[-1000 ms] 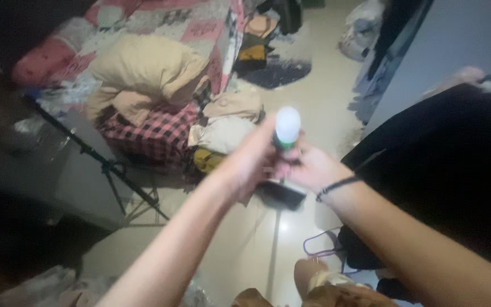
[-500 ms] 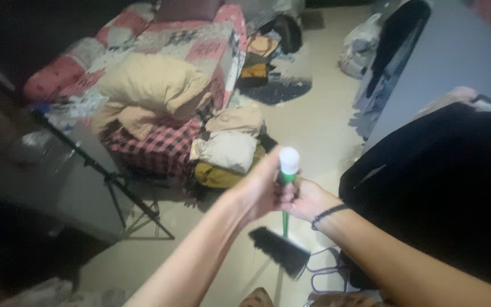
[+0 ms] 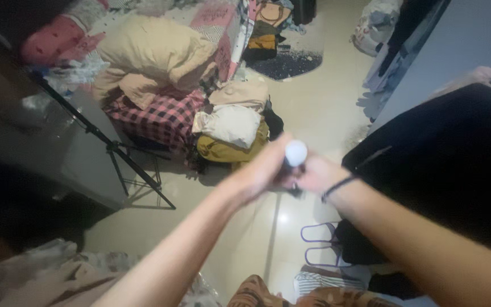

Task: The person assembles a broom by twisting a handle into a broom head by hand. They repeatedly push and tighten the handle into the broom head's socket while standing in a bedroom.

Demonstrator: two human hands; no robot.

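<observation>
Both hands grip one broom handle seen end-on: its white cap [image 3: 295, 152] points up at the camera. My left hand [image 3: 265, 173] wraps the handle from the left, and my right hand [image 3: 317, 174], with a dark band on the wrist, holds it from the right. The green shaft and the dark brush head are hidden below the hands. Beige floor tiles [image 3: 313, 108] lie beneath.
A bed [image 3: 160, 62] piled with pillows, a checked blanket and folded clothes fills the upper left. A black tripod [image 3: 115, 150] stands at left by a grey cabinet [image 3: 80, 159]. A large black mass [image 3: 450, 165] is at right; purple sandals [image 3: 319, 250] lie below.
The broom's dark brush head, visible below the hands half a second ago, is now hidden under them. The hands and cap have risen in the frame, and the view has shifted down.
</observation>
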